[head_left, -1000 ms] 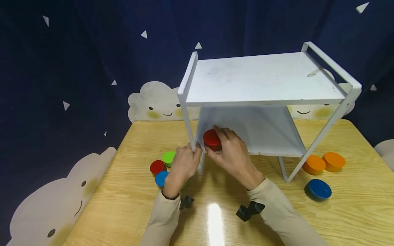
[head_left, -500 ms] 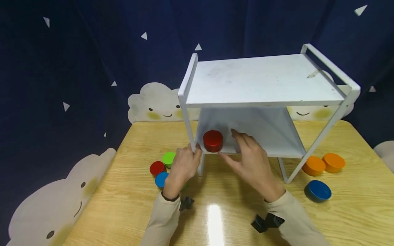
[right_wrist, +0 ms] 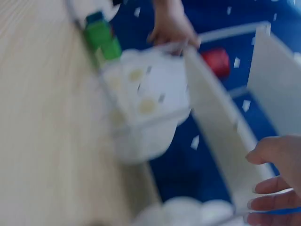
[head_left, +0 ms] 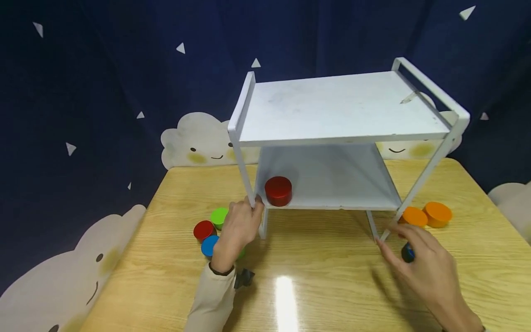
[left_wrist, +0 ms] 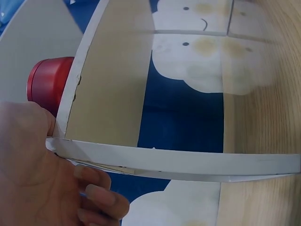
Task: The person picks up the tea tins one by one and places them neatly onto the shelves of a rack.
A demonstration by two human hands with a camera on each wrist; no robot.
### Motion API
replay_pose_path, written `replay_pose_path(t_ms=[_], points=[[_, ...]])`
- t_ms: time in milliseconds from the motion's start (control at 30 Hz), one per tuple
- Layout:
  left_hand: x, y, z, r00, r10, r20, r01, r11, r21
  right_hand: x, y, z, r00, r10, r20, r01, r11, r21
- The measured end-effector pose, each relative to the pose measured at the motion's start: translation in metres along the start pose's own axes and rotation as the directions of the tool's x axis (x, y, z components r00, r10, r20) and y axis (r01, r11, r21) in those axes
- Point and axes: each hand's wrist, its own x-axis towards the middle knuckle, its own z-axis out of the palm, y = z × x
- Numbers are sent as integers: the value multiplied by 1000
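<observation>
A white two-tier shelf (head_left: pixel 340 108) stands on the wooden table. My left hand (head_left: pixel 239 226) grips its left front post at the lower board's corner; the left wrist view shows the thumb on one side and curled fingers (left_wrist: pixel 101 194) on the other. Just beside that thumb, a short red cylinder (head_left: pixel 278 191) sits on the lower board's left front corner. My right hand (head_left: pixel 431 267) is by the right front leg, thumb and fingers spread with nothing between them. Behind this hand, a dark blue round piece (head_left: pixel 408 253) is mostly hidden.
Two orange round pieces (head_left: pixel 438 214) lie beyond the shelf's right leg. Left of the shelf are light green (head_left: pixel 218 217), red (head_left: pixel 204 230) and blue (head_left: pixel 209 246) pieces, partly covered by my left arm. A dark blue curtain (head_left: pixel 199 27) with cloud pictures hangs behind the table.
My right hand has let go of the red cylinder, leaving it on the lower board, and moved right to the far leg. My left hand keeps its grip. The head view has shifted slightly.
</observation>
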Motion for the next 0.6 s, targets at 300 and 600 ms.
replay_pose_path(t_ms=[300,600], points=[[1,0,0,1000,12,-7,-12,1000,11,-48,64,2,963,228,144,-213,971,-109],[1,-1,1,1000,15,-11,-15,1000,15,-61,79,11,887,387,254,-353,920,-169]])
